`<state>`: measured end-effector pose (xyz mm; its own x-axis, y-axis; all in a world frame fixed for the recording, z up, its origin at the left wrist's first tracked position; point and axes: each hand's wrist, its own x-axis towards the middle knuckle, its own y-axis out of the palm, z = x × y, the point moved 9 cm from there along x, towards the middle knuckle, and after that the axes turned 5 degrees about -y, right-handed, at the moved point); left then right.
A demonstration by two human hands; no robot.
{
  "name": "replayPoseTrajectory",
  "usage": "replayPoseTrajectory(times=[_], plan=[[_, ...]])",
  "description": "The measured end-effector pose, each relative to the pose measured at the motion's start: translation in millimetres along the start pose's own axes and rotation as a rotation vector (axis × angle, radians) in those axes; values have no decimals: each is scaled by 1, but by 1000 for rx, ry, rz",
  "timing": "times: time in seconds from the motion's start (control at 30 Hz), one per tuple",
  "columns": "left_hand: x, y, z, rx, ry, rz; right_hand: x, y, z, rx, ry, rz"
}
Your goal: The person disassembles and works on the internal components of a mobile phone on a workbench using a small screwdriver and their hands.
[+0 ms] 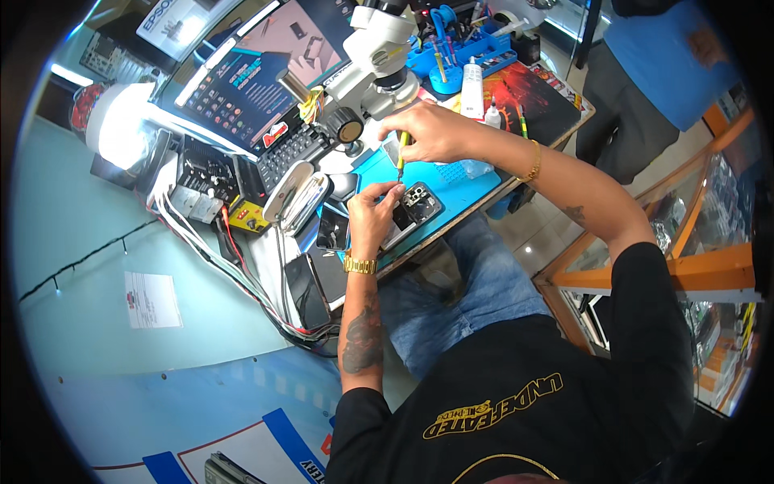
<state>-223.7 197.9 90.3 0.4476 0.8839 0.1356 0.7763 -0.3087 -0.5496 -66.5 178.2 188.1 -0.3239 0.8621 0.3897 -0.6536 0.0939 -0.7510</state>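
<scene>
My right hand (423,129) is closed round a yellow screwdriver (401,156), held upright over an opened phone (422,206) with its inside parts showing. My left hand (372,206) is at the phone's left side, thumb and fingertips pinched near the screwdriver's tip. What those fingertips hold, if anything, is too small to make out. The phone lies on a blue work mat (476,187). A dark phone screen (332,231) is just left of my left hand, and another dark phone (305,292) lies lower on the bench.
A microscope (377,52), monitor (251,73), keyboard (286,155), bright lamp (121,121), power supply (201,181) with cables, and blue tool holder (447,77) surround the mat. Another person (645,64) is at the upper right. A wooden glass cabinet (645,270) is right.
</scene>
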Motion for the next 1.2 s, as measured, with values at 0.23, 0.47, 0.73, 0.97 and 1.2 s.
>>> replayPoseTrajectory(times=[0.23,0.47,0.73,0.97,1.2], plan=[[-8,-19,-16,-60,95,-251,-10,-2,-8,37,135,-142],[-16,13,-18,158,80,50,-15,6,-2,-120,145,-88],[-35,19,-9,299,147,58,-21,14,-6,-188,63,-81],[-41,16,-8,306,171,29,-17,21,-7,-188,100,-40],[-15,24,-22,60,248,53,-15,22,0,-448,62,69]])
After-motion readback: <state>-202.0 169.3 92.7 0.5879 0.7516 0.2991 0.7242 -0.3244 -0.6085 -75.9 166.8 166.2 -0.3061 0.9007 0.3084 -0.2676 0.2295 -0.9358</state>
